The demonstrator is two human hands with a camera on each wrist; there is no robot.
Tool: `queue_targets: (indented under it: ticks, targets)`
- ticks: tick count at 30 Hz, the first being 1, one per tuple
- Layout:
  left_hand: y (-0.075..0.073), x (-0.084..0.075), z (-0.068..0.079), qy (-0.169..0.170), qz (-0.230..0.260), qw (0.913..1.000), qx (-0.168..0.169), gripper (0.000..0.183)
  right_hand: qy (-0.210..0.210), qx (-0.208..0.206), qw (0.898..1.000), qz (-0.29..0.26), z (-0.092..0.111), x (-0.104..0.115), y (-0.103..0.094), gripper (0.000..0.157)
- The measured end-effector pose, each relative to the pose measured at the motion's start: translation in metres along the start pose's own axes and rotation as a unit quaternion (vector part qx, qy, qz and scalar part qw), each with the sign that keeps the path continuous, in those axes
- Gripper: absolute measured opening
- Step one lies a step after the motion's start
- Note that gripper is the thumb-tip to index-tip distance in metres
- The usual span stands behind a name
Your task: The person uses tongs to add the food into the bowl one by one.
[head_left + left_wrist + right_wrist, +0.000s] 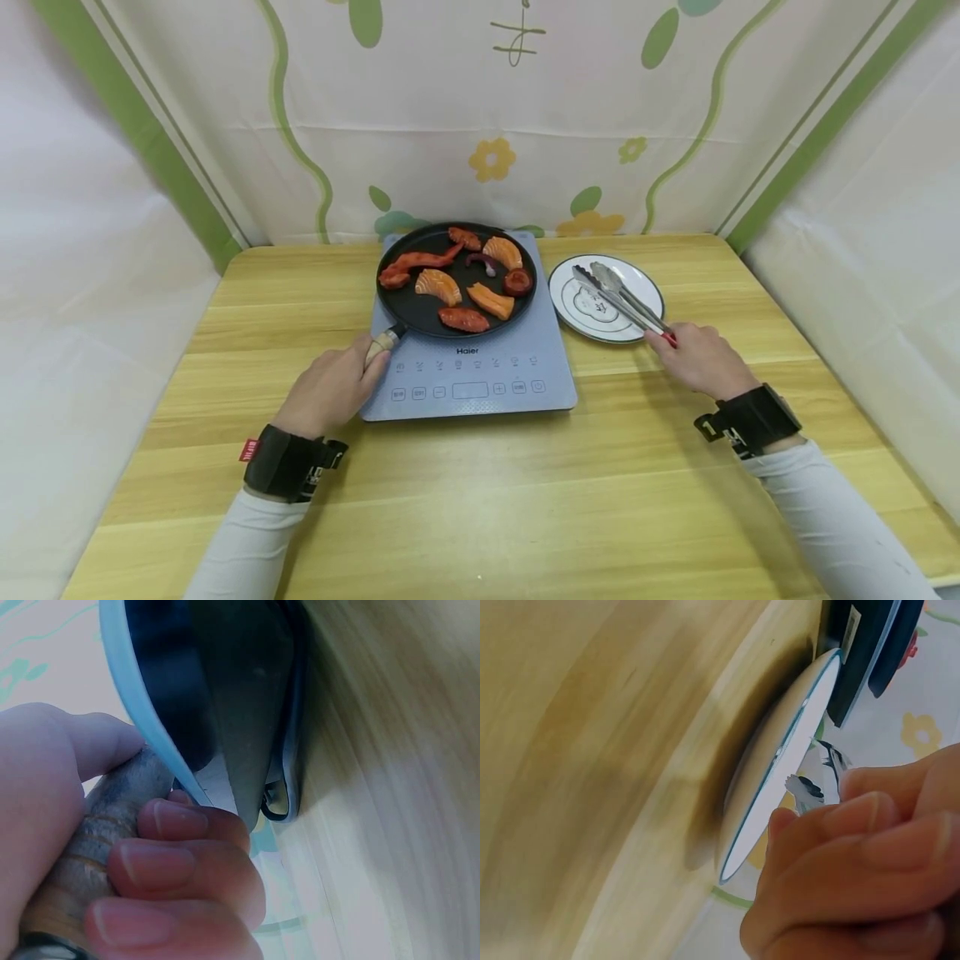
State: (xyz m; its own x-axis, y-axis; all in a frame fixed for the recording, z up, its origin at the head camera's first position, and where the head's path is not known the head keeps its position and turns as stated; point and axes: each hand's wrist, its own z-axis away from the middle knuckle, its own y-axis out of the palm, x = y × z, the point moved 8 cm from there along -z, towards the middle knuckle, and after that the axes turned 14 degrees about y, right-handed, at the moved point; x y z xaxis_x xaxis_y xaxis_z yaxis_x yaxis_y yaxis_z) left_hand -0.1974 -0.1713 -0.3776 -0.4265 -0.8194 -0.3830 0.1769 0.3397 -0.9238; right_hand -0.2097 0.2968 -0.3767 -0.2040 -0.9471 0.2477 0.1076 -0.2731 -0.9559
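A black frying pan [420, 310] sits on a grey Haier induction cooktop [465, 408]. In it lie orange salmon-like slices [438, 286], several reddish meat-like pieces [463, 319] and a small purple piece [481, 263]. My left hand [327, 387] grips the pan's wooden handle [97, 825], its fingers curled round it in the left wrist view. With my right hand [702, 360] I hold metal tongs [626, 302] with red on the grip. Their tips lie apart over a white dark-rimmed plate [581, 321]; whether they touch it I cannot tell.
The wooden table [480, 500] carries the cooktop and, to its right, the plate. Behind stands a white curtain [450, 100] with flowers and green lines; plain white fabric hangs at both sides.
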Motion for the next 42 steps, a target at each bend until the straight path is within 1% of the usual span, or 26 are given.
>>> queue_targets:
  ticks: [4,12,19,26,37,42]
  targets:
    - [0.000,0.000,0.000,0.002,0.001,1.0000,-0.004,0.038,0.008,-0.004,1.000,0.002,-0.002,-0.002,0.003,0.054]
    - [0.000,0.000,0.000,0.002,0.002,1.0000,-0.001,0.036,0.020,0.009,1.000,0.000,-0.005,-0.003,0.011,0.056]
    - [0.000,0.000,0.000,0.002,0.005,1.0000,-0.001,0.035,0.026,0.014,1.000,0.002,-0.007,-0.003,0.013,0.056]
    - [0.000,0.000,0.000,0.002,0.004,1.0000,-0.004,0.034,0.027,0.010,1.000,0.008,-0.009,-0.003,0.015,0.057]
    - [0.000,0.000,-0.001,0.001,0.003,1.0000,-0.006,0.035,0.037,0.007,0.999,0.005,-0.011,-0.006,0.019,0.057]
    - [-0.001,0.000,-0.001,-0.001,0.002,1.0000,-0.010,0.032,0.040,0.012,0.999,-0.001,-0.011,-0.006,0.020,0.057]
